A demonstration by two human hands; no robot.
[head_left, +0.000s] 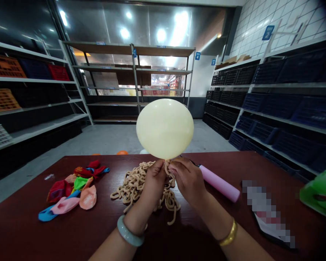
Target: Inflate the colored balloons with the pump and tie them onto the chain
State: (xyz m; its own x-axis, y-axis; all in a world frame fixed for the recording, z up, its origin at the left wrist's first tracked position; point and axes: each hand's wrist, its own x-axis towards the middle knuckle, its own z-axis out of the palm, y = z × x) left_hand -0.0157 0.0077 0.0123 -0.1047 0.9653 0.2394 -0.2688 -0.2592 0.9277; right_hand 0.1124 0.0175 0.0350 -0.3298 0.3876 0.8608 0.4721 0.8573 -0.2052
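Note:
A pale yellow inflated balloon (164, 128) stands upright above the table, its neck between my hands. My left hand (155, 180) is closed, pinching at the neck, where a strand of beige cord passes. On the other side, my right hand (188, 179) has its fingers closed on the cord beside the neck. The rest of the beige cord (133, 183) lies in a loose, looped pile under and to the left of my hands, with one end trailing toward me. Fingertips partly hide the neck.
Uninflated coloured balloons (80, 185) lie on the dark red table (21, 232) at left. To the right are a pink cylinder (220, 183), a partly blurred flat item (268, 214) and a green package (320, 192). Shelves with crates stand beyond.

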